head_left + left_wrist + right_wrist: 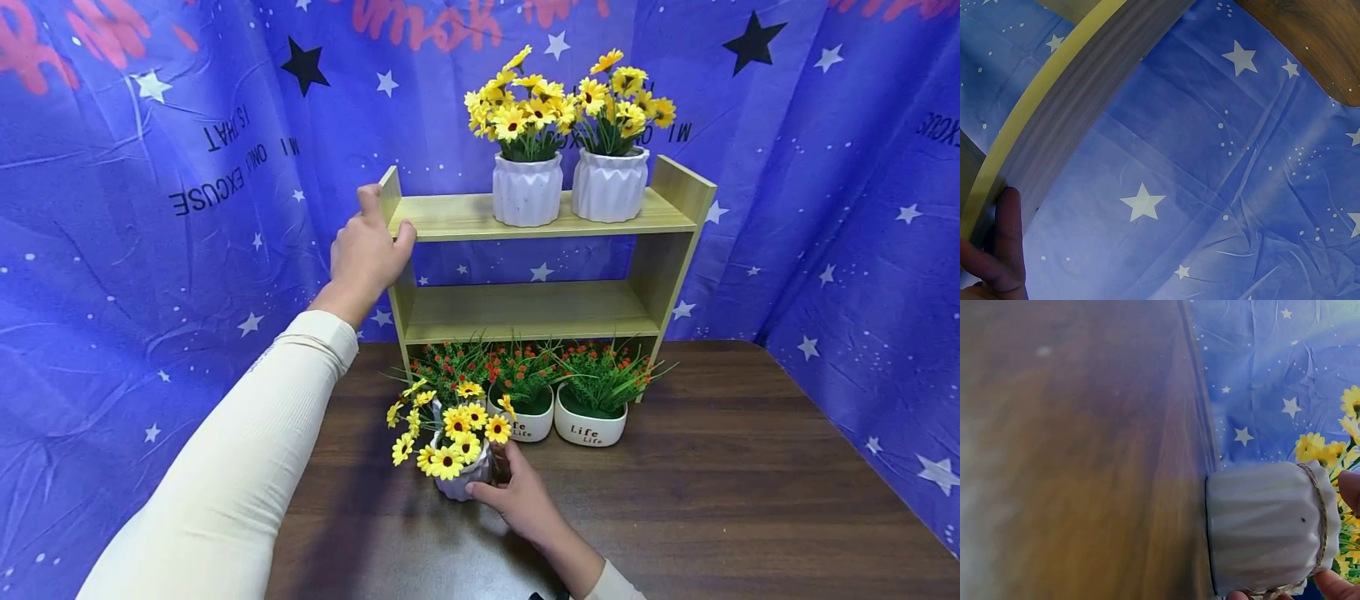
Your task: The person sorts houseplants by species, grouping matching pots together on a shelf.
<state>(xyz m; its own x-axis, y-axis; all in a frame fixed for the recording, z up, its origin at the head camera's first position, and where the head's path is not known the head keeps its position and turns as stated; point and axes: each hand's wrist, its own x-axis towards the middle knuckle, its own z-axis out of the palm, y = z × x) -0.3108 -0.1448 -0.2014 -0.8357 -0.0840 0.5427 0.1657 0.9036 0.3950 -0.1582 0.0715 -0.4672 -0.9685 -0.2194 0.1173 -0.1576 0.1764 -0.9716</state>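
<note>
My left hand point(367, 258) grips the upper left side panel of the light wooden shelf point(532, 310), thumb at the inner side. In the left wrist view, fingers point(1009, 225) lie against that panel point(1054, 119). On the table in front of the shelf's left end stands a fluted white flowerpot point(455, 485) with yellow daisies point(467, 448). My right hand point(525, 500) holds this pot from its right side, thumb at the front. The right wrist view shows the pot point(1260, 528) with twine round its neck and fingertips point(1332, 584) at it.
Two similar white pots point(527, 192) of yellow daisies stand on the top board. Below the middle board point(525, 310), red-flowered plants in white oval pots point(591, 427) line the brown table point(712, 483); the leftmost is partly hidden. A blue star-patterned curtain point(112, 333) hangs behind.
</note>
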